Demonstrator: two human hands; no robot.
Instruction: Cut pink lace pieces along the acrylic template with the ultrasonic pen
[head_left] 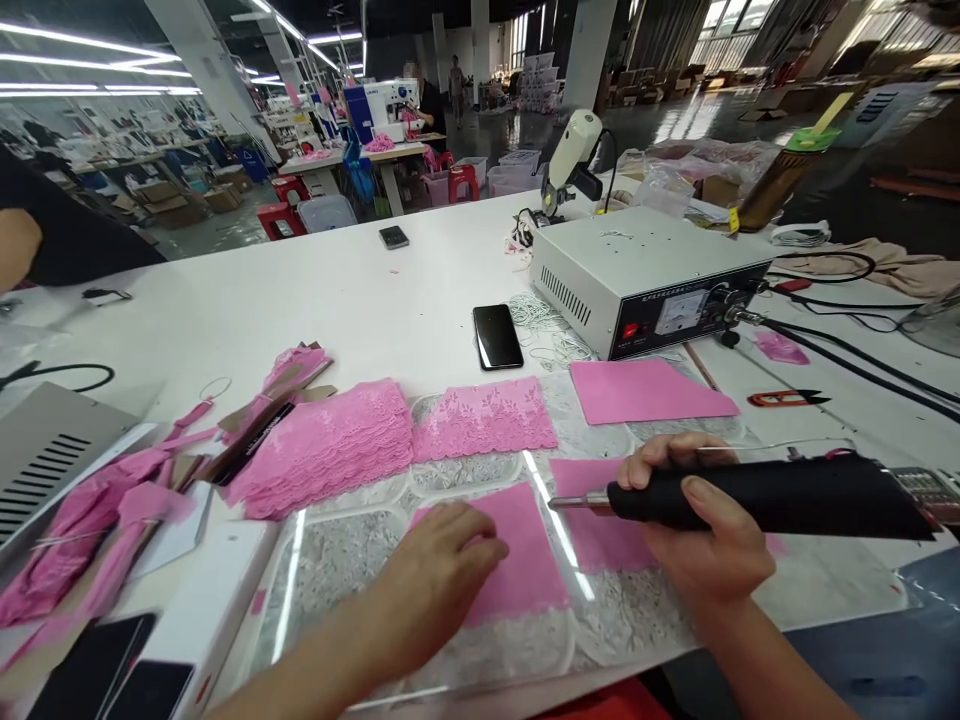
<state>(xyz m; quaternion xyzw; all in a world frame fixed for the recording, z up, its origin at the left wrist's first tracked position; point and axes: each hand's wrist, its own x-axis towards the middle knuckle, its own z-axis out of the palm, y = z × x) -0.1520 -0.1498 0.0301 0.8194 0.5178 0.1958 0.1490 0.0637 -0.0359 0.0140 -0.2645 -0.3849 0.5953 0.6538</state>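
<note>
My left hand (446, 565) rests on a smooth pink fabric piece (525, 560), its fingers bent and pressed together against the cloth. Part of that piece lies hidden under the hand. In my right hand (701, 530) is a black-handled tool with a pointed metal tip (750, 495), the fingers wrapped round its grip. Its tip points left, over another pink fabric piece (604, 545). Both pieces lie on a clear-topped work mat (337, 560). Beyond them are a lace-patterned pink piece (487, 418), a thick stack of pink lace pieces (330, 440) and a flat pink piece (649, 390).
A grey control box (645, 270) with a dial stands behind, cables running right. Orange-handled thread snips (787, 398) lie beside it. A phone (498, 337) and loose threads are near the box. Pink bundles (82, 530) and a white box (217, 610) crowd the left.
</note>
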